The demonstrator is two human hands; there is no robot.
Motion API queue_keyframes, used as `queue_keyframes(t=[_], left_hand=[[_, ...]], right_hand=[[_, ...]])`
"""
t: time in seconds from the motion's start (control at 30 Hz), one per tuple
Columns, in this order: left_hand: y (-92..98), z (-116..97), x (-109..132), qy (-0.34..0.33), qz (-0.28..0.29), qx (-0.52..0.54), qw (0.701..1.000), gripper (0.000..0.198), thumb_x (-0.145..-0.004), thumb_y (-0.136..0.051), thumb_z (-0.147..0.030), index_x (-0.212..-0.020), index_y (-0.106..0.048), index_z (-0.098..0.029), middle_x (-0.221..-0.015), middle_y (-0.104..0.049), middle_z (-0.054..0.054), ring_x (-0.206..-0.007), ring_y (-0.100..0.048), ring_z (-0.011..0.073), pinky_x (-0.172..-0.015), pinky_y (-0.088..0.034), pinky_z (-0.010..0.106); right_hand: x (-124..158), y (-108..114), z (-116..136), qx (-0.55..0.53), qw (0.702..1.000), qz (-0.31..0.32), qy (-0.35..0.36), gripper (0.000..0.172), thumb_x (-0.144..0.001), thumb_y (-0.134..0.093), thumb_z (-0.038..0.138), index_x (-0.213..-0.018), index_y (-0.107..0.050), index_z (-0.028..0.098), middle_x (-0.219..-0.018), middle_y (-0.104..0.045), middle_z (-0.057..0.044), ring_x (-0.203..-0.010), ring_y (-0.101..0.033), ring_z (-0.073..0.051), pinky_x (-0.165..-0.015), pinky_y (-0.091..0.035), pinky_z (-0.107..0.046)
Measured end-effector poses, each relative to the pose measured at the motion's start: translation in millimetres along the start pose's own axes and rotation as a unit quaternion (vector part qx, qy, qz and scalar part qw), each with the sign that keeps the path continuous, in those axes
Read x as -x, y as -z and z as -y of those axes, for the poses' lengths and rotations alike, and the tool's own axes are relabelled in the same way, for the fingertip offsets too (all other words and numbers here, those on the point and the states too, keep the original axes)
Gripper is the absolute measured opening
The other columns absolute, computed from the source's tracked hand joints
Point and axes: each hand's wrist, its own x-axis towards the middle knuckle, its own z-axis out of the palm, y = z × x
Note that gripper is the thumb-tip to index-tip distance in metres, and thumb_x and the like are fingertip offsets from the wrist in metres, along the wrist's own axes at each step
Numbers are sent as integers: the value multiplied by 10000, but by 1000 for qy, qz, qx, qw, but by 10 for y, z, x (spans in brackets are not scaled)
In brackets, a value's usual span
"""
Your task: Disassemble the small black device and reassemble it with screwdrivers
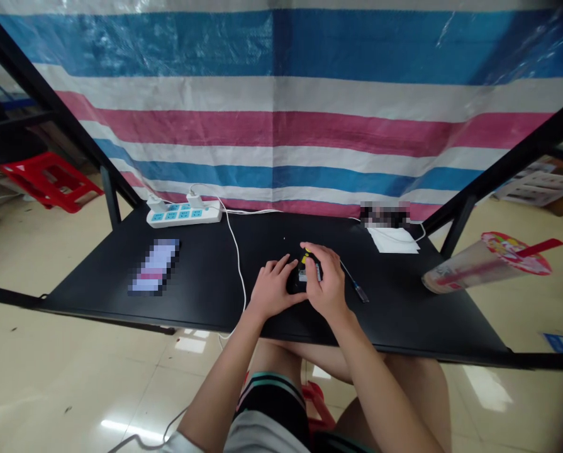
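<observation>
A small black object with a pale label and a yellow part (302, 275) is low on the black table between my two hands; its exact kind is too small to make out. My left hand (274, 289) brackets its left side, fingers curled toward the far edge and thumb along the near edge. From the right, my right hand (327, 280) curves over the object, gripping around its yellow part with thumb and index finger. The fingers cover much of it. Just right of that hand lies a thin stick-like item or cable with a dark end (361, 292).
A white power strip (184, 214) with plugged-in chargers stands at the back left, its white cable (238, 251) crossing the table. A phone (155, 267) lies left. White paper (393, 240) is at the back right, near a lidded drink cup (479, 263). Striped sheeting (272, 132) hangs behind.
</observation>
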Motion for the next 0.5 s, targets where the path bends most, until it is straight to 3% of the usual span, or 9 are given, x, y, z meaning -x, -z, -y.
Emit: queue_keyframes(t=[0.07, 0.17, 0.37, 0.5], left_hand=[[0, -2, -4, 1, -1, -3, 1000, 837, -850, -739, -713, -1518, -550, -245, -1663, -464, 109, -1324, -518, 377, -1049, -468, 531], [5, -6, -5, 3, 1, -4, 1000, 848, -845, -737, -727, -1514, -551, -241, -1656, -470, 114, -1317, -525, 373, -1045, -475, 529], [8, -11, 4, 1, -6, -3, 1000, 828, -850, -737, -711, -1506, -561, -236, -1644, -484, 122, -1310, -526, 372, -1032, -485, 540], [22, -24, 3, 3, -7, 1, 1000, 802, -840, -770, -656, -1500, -565, -249, -1643, -488, 115, -1293, -537, 370, -1031, -488, 537]], right_hand=[[-40, 15, 20, -9, 1000, 3, -14, 417, -999, -641, 180, -1401, -632, 292, -1324, -666, -121, -1234, -652, -277, -1061, -547, -514], [-63, 11, 26, -12, 999, -29, -15, 380, -942, -757, 231, -1313, -684, 271, -1219, -659, -108, -1134, -677, -257, -985, -584, -464], [-36, 5, 22, -39, 998, 25, -30, 392, -1017, -597, 170, -1394, -616, 274, -1270, -709, -102, -1233, -658, -261, -1078, -534, -517], [8, -26, 13, -27, 999, -24, -9, 407, -934, -750, 203, -1323, -642, 256, -1207, -673, -112, -1149, -676, -270, -999, -576, -506]])
